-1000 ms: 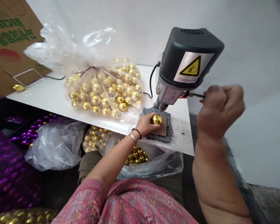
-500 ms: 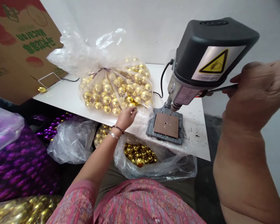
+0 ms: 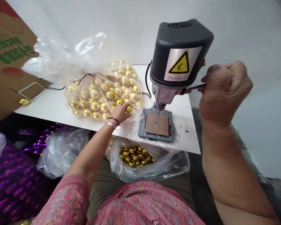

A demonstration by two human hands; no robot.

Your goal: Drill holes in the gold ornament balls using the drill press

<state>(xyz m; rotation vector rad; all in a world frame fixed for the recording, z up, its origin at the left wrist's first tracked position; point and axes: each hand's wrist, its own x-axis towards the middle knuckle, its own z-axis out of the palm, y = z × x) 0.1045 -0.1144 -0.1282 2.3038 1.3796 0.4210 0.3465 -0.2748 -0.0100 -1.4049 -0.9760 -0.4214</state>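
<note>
My left hand [image 3: 121,112] has its fingers closed on a shiny gold ball [image 3: 129,108], beside the front right of a tied clear plastic bag [image 3: 91,93] full of gold balls. On the right, my right hand [image 3: 224,81] is wrapped round the black lever [image 3: 198,87] of a drill press [image 3: 181,53]. The drill's tip is over a brown square plate [image 3: 157,124] with a small hole, set on the grey metal base [image 3: 170,137]. Nothing lies on the plate except small pale bits.
An open plastic bag [image 3: 173,162] of gold balls hangs below the table's front edge. Dark shavings [image 3: 186,128] dot the white table [image 3: 192,142]. At left are a cardboard box [image 3: 11,75], one loose gold ball [image 3: 24,102] and purple balls [image 3: 16,181].
The view has shifted right. My left hand now holds a gold ball beside the bag. A gold ball that lay on top in the open bag no longer stands out. My right hand stays on the lever.
</note>
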